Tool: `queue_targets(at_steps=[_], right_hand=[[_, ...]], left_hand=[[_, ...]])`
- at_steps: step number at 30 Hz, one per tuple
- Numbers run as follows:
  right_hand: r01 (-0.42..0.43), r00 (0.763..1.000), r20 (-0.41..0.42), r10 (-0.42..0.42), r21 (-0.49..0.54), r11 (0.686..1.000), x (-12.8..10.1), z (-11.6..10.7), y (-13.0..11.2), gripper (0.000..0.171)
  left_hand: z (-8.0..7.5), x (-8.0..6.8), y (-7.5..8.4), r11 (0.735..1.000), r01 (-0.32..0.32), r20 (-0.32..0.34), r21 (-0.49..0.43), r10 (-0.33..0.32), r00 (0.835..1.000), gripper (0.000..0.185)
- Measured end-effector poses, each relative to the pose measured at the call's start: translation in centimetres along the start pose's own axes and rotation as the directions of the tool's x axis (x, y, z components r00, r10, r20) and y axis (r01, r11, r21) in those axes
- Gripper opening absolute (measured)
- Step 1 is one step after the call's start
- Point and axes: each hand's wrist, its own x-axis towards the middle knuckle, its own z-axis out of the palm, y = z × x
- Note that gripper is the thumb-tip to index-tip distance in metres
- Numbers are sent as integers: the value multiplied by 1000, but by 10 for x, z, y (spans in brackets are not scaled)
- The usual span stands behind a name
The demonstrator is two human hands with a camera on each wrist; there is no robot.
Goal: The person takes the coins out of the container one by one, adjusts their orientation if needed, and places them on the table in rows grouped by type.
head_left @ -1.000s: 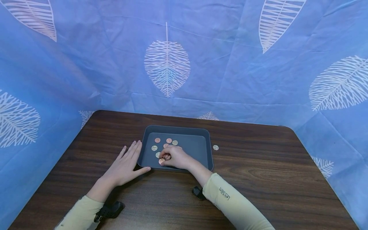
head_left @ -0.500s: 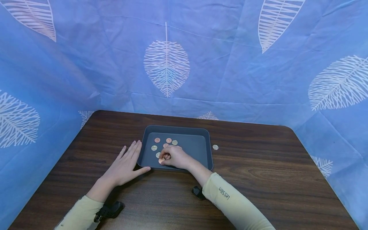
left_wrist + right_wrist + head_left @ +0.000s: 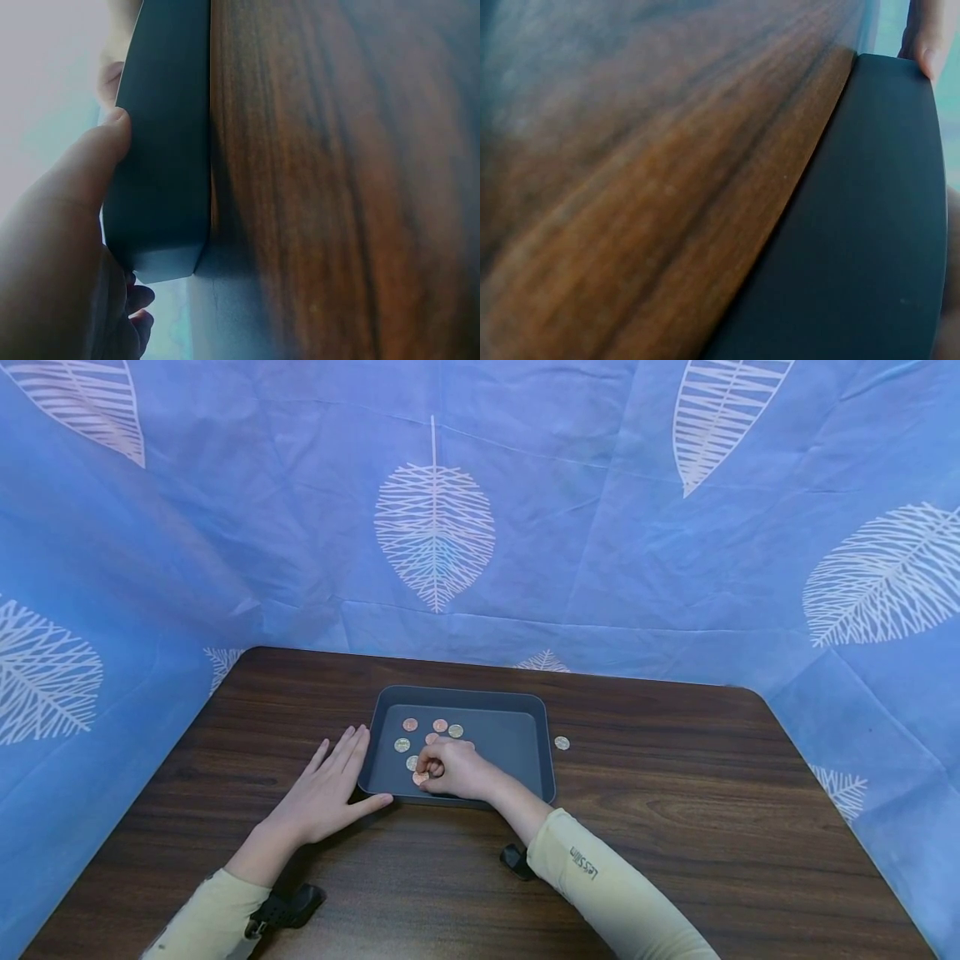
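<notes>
A dark grey tray point(image 3: 510, 735) lies on the table with several coins in its left half. My right hand point(image 3: 461, 768) reaches over the front rim, fingers curled, and pinches a copper coin point(image 3: 420, 778) low in the tray near its front left corner. Just behind those fingertips lies a silver-coloured coin point(image 3: 412, 762); another copper coin point(image 3: 431, 738) is partly covered by the hand. My left hand point(image 3: 322, 802) rests with straight fingers along the tray's left side. Its thumb point(image 3: 112, 135) touches the front rim in the left wrist view.
Farther back in the tray lie two copper coins, one copper coin point(image 3: 410, 724) at the left, plus a yellowish coin point(image 3: 455, 731). A silver-coloured coin point(image 3: 562, 742) sits on the wooden table point(image 3: 675, 793) right of the tray. A blue leaf-print cloth point(image 3: 525, 527) hangs behind.
</notes>
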Motion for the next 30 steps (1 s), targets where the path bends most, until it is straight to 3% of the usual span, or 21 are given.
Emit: queue_targets(at_steps=[14,20,30], right_hand=[[-20,1000,-1,20,12,1000,2,2,-2,14],[-32,999,-28,31,-31,999,3,3,-4,17],[-30,999,-12,30,4,1000,3,3,-3,10]], left_hand=[[1,-1,-1,1000,-9,-17,2,9,1000,106],[2,-1,0,1000,-13,-33,4,13,999,105],[0,0,2,1000,4,-7,2,-4,1000,107]])
